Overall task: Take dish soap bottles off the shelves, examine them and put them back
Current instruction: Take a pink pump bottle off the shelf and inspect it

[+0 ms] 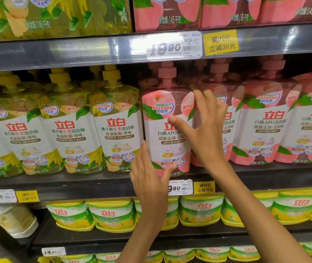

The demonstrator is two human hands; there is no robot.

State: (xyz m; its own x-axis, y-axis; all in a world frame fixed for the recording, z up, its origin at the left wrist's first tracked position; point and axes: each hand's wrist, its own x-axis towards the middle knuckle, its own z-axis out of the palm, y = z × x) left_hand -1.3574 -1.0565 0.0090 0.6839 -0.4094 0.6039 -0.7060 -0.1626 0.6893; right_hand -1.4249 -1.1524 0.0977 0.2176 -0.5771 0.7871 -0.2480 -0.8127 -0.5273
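Both hands, left [149,173] and right [206,126], touch a pink soap bottle [165,133] standing on the shelf [94,180].

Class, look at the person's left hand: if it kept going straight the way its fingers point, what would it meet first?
Probably the pink dish soap bottle: the left hand already lies against its lower left side, fingers pointing up along it.
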